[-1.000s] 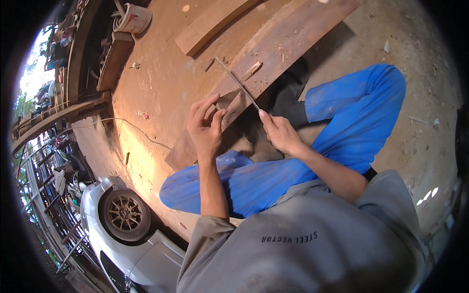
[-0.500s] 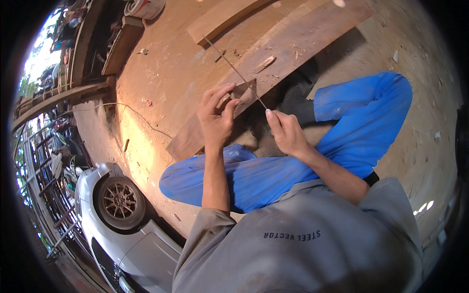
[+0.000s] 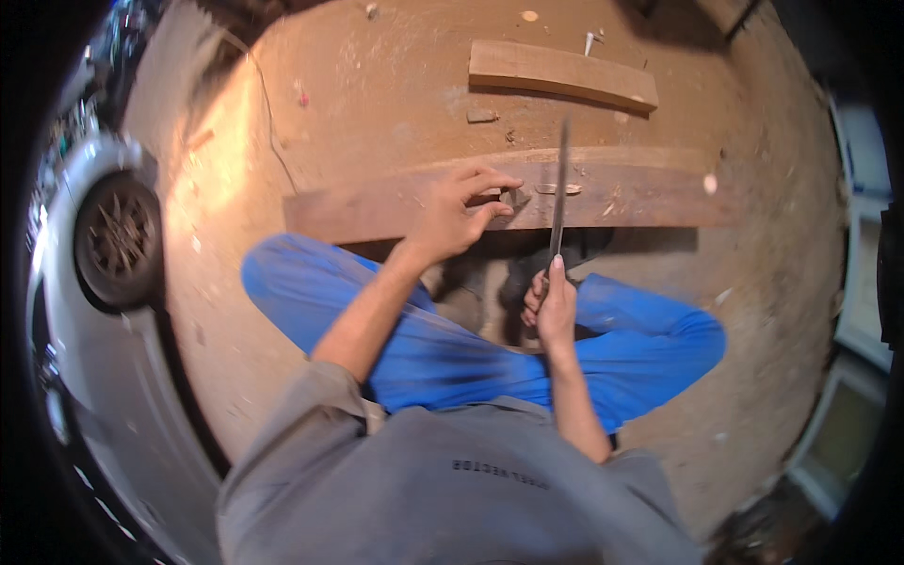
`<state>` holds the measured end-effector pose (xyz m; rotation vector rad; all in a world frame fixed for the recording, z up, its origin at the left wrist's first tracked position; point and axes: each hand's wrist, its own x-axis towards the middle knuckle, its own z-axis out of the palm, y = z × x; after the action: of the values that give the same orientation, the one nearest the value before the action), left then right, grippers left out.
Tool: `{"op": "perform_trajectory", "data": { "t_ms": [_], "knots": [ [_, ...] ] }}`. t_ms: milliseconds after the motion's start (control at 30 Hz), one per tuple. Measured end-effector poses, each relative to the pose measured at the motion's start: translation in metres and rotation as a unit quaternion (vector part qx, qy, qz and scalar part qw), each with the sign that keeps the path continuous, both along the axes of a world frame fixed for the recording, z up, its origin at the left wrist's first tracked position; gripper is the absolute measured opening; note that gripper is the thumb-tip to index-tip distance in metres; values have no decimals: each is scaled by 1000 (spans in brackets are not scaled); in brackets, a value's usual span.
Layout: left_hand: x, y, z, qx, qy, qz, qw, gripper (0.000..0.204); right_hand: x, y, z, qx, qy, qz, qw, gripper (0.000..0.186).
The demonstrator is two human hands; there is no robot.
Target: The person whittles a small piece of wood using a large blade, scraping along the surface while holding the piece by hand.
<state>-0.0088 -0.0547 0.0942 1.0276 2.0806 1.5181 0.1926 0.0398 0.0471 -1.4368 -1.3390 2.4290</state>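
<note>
A long, narrow dark blade point(image 3: 562, 179) rises from my right hand point(image 3: 556, 306), whose fingers are wrapped round its lower end. Its tip points away from me and crosses over the wide brown plank point(image 3: 650, 200). To the left, my left hand point(image 3: 461, 215) is above the same plank, thumb and fingers curled round a small dark block point(image 3: 513, 199). The block sits beside the blade, apart from it. A pale wood splinter point(image 3: 557, 188) lies on the plank by the blade. Motion blurs the blade, and its handle is hidden in my grip.
Past the plank, a thick light-brown beam point(image 3: 556, 73) lies on the dirt floor near a small wood offcut point(image 3: 481, 117). My blue-trousered legs point(image 3: 452, 334) are folded before the plank. A silver car point(image 3: 122, 358) stands at left; pale framed panels point(image 3: 862, 245) stand at right.
The view has turned, so the plank now runs across it. The blade has swung from slanting across beside the block to pointing straight away from me, right of the block.
</note>
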Motion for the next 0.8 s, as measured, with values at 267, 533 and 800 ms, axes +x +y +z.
{"op": "perform_trajectory", "data": {
  "t_ms": [267,533,800],
  "knots": [
    [8,-13,-10,13,0,26,1000,39,-2,-11,-9,-3,4,84,996,63],
    [9,2,-10,13,13,-9,1000,40,4,-4,-12,68,-65,120,988,64],
    [7,-1,-14,1,14,-6,1000,39,5,-1,5,58,92,23,994,63]
  ]
}}
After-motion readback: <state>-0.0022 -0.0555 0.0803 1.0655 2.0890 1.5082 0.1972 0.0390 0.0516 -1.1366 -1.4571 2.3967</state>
